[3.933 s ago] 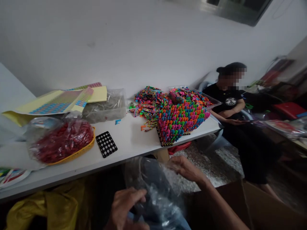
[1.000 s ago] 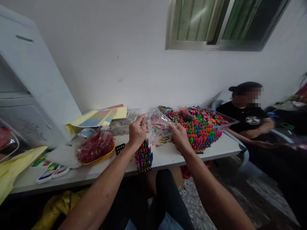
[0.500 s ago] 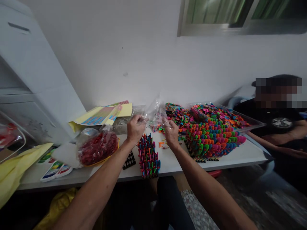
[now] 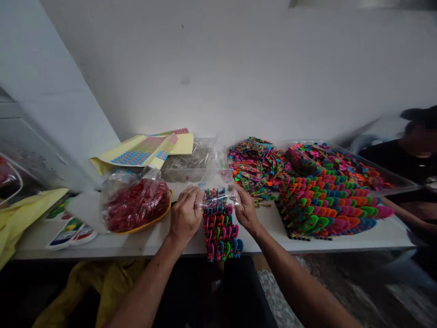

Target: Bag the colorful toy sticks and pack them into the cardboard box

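My left hand (image 4: 185, 216) and my right hand (image 4: 246, 209) pinch opposite edges of a clear plastic bag (image 4: 218, 199). The bag is drawn over the top of a small upright block of multicoloured plastic toy pieces (image 4: 221, 234) standing at the table's front edge. The lower part of the block is outside the bag. To the right of my right hand lies a loose heap of similar bright pieces (image 4: 256, 164). Beyond it stands a much larger stacked block of them (image 4: 327, 212).
A transparent tray of pieces (image 4: 399, 184) sits at the far right of the white table (image 4: 341, 241). At the left are a yellow basket with a red-filled bag (image 4: 136, 205), sticker sheets (image 4: 143, 150) and a plastic box (image 4: 186, 167). A seated person (image 4: 409, 159) is at the right.
Both hands have come down and closer together, bringing the bag from above the table onto the top of the toy block. The view has shifted, and the black perforated board is now hidden.
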Tool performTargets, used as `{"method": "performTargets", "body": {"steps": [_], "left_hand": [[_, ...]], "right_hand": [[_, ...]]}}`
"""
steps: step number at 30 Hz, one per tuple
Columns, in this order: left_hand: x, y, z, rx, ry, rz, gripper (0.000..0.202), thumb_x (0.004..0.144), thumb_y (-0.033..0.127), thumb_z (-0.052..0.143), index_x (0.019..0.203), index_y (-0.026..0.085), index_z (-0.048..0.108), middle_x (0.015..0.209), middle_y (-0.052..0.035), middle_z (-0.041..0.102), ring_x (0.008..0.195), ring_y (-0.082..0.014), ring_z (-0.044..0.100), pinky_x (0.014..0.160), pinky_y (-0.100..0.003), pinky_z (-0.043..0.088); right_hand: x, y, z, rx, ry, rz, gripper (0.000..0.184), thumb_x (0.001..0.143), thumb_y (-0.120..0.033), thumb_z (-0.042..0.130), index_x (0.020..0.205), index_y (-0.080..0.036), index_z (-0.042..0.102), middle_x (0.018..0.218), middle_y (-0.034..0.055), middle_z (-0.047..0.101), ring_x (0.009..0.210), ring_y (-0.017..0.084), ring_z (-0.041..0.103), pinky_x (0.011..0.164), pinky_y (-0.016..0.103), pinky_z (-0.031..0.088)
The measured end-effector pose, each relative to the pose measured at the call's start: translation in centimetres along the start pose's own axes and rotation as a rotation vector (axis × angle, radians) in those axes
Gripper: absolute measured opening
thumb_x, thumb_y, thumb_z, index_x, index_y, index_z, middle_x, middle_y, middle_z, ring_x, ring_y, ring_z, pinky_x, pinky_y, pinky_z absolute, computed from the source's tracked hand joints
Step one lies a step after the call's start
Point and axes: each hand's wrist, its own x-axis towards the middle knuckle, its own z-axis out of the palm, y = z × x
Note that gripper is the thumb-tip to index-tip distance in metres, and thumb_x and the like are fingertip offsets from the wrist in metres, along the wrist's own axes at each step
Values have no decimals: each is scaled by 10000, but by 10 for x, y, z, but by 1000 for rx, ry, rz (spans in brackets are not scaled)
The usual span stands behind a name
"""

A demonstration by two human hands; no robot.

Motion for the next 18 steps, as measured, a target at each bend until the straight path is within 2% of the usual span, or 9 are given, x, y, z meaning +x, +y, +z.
{"method": "performTargets", "body": {"steps": [5,9,14,18], "left_hand": [[-16,8,-3,32,26,55,248,968,150,530,1178,133,661,1188,-133,701,1185,-246,629,1068,-427,505],[-26,0,4,91,27,54,260,969,128,523,1196,122,648,1180,-140,705,1164,-258,641,1035,-435,529],[-40,-6,8,79,31,47,239,965,128,538,1172,141,658,1130,-119,722,1120,-240,664,1014,-411,544],[-59,-10,10,20,57,53,327,954,107,540,1264,163,629,1178,-117,713,1175,-236,646,1029,-395,539]], "right_hand": [[-14,1,-4,-125,77,-110,271,1004,-337,498,1162,-215,682,1103,86,700,1021,231,653,919,385,505],[-17,9,2,-193,32,-75,248,1012,-313,485,1100,-207,690,1010,84,713,927,218,670,835,354,529],[-25,20,6,-214,34,-110,259,1003,-288,469,1135,-208,677,1026,88,709,939,221,672,850,359,534],[-36,26,8,-247,77,-79,286,993,-272,439,1169,-220,659,1060,86,701,969,230,658,875,383,527]]}}
